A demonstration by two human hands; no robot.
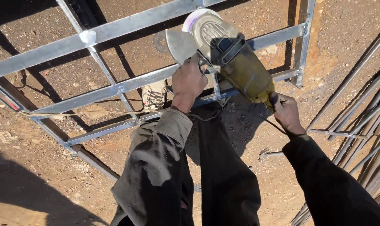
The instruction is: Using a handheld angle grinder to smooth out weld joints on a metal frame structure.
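Observation:
A large yellow-green angle grinder with a grey guard and a round disc is held over a welded frame of shiny square steel tubes lying on the dirt ground. My left hand is closed around the grinder's side handle near the head. My right hand grips the rear end of the grinder's body. The disc sits by the frame's upper bars. My foot in a light shoe rests on one frame bar.
A bundle of thin steel rods lies along the right edge. A small metal bracket sits on the reddish dirt by my right arm. A cord runs across the frame's left part. Shadows cover the lower left.

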